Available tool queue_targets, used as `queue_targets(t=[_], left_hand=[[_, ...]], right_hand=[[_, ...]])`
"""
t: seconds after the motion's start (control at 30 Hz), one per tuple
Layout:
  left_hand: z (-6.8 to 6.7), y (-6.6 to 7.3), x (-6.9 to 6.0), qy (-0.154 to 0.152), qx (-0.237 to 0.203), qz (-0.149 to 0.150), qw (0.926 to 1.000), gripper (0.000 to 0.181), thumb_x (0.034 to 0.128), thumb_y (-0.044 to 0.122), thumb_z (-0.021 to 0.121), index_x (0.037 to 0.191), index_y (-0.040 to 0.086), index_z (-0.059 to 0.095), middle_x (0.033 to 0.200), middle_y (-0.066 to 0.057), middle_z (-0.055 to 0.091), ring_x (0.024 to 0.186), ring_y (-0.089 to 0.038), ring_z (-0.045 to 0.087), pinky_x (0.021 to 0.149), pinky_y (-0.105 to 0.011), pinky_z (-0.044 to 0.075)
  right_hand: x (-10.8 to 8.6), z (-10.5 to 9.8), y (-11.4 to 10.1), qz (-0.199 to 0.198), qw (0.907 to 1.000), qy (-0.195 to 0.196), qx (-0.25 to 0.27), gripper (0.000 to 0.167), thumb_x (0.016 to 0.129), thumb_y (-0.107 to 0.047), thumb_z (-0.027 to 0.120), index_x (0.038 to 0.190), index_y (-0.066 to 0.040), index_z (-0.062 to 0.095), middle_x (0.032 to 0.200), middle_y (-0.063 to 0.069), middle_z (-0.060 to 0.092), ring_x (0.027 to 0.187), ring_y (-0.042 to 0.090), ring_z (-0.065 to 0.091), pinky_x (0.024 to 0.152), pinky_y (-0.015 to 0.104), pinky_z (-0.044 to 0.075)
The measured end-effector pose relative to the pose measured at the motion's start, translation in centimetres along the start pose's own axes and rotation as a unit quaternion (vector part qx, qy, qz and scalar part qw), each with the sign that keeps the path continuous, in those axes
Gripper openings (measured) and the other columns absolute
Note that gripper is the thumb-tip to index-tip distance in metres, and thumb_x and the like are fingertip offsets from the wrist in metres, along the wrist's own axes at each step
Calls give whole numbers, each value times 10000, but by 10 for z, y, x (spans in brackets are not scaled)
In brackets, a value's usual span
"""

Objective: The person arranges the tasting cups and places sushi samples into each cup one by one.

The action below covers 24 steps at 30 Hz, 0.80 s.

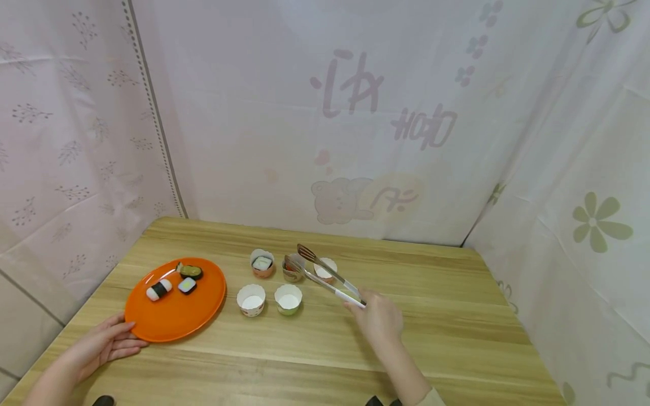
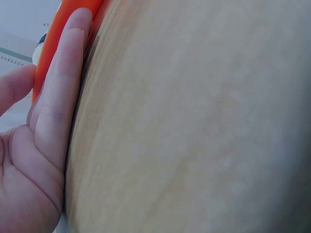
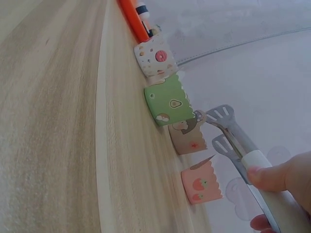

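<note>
The left hand pinches the near-left rim of an orange plate, thumb on top and straight fingers along the underside in the left wrist view. On the plate are a white piece with a black band, a green-topped piece and a small square roll. My right hand grips metal tongs by their white handles. Their slotted heads stand apart over the back middle cup, which holds something reddish. Nothing shows between the heads.
Left of that cup, a pink cup holds a white piece; another cup is at its right. In front are a white patterned cup and a green cup. Curtains surround the wooden table. Dark objects show at the bottom edge.
</note>
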<state>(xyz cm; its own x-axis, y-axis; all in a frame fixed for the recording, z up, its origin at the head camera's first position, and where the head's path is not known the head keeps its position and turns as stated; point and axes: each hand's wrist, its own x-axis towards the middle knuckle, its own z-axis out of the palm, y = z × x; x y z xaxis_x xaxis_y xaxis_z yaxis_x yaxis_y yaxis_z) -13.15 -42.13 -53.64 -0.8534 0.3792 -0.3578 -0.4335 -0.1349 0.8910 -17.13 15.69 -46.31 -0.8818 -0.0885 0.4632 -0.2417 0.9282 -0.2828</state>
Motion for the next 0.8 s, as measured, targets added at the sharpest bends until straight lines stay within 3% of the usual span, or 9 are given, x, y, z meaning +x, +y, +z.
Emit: queue_targets(t=[0.8], left_hand=[[0, 1, 0, -44, 13, -11, 10000, 721, 1070, 164, 309, 1358, -135, -280, 1090, -173, 656, 1024, -321, 642, 926, -465, 488]], right_hand=[[2, 1, -19, 215, 9990, -261, 275, 504, 704, -396, 843, 1090, -94, 729, 735, -4, 668, 434, 54, 403, 328, 192, 296]])
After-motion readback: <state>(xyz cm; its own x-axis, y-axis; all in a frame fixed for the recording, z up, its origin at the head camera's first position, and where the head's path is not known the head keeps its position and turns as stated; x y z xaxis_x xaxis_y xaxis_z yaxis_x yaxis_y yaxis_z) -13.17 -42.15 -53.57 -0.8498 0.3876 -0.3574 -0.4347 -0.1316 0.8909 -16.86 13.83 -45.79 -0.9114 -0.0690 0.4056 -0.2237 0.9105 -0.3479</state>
